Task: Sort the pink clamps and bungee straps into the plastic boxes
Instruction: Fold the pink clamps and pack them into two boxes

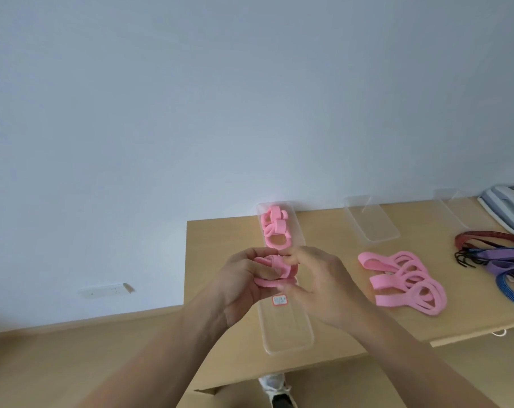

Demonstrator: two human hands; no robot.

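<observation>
The sorting looks under way but far from finished; a few boxed clamps (275, 231) already lie in the far end of the long clear box (289, 334), just beyond the left grip (244, 279) and the right grip (323, 285); a loose pile of pink clamps (406, 285) sits on the table (220, 248) to the right of the right grip; the bungee straps (497, 256), red, purple and blue, lie farther right, apparently untouched; beyond that pile an empty box (373, 223) and a second empty box (453, 207) stand ready. Both grips curl round one held clamp (280, 272) between them, just above the long box's middle; it looks a soft pink band, folded into loops.
</observation>
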